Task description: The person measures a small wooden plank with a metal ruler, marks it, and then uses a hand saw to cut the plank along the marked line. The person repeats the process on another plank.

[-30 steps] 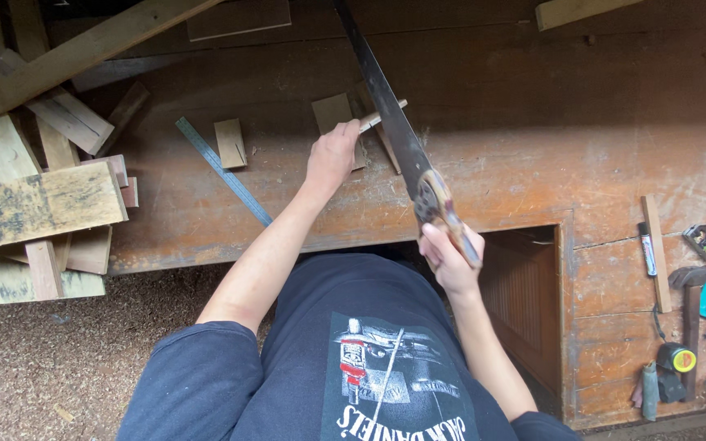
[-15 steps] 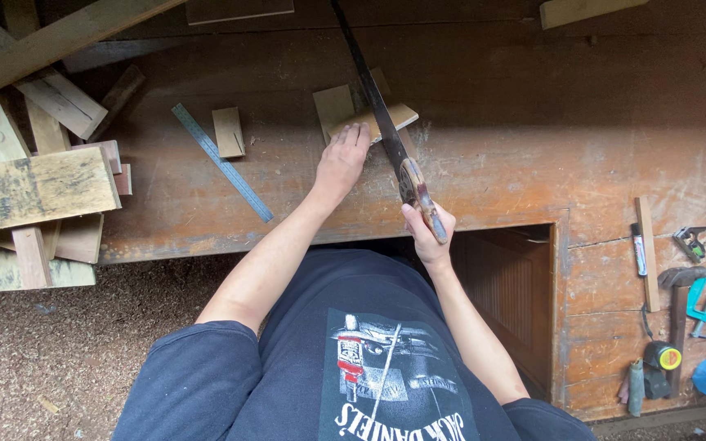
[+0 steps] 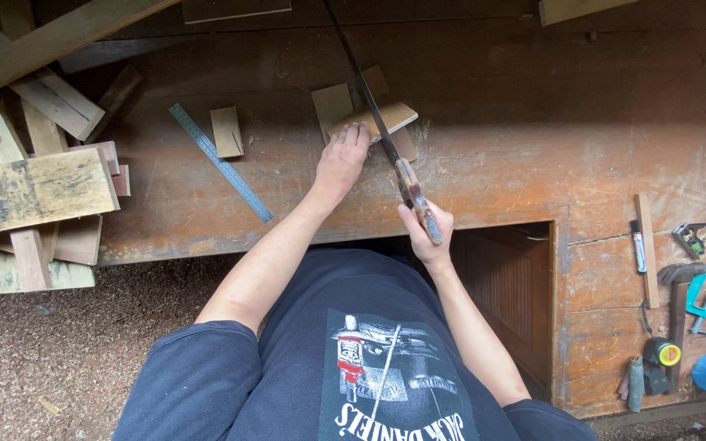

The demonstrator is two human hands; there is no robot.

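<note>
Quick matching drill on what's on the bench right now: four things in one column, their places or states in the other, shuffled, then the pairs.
1. handsaw
2. steel ruler
3. small wood piece
4. tape measure

A. lying diagonally left of the left hand
B. pinned under the left hand's fingers
C. gripped by the right hand
D. far right, by the hammer

Pairs: 1-C, 2-A, 3-B, 4-D

You are gripping a hand saw (image 3: 369, 98) by its wooden handle; its long dark blade is slanting away across a small pale wood piece (image 3: 373, 121). That flat piece is lying on the brown workbench (image 3: 533, 122), near its front edge.
</note>
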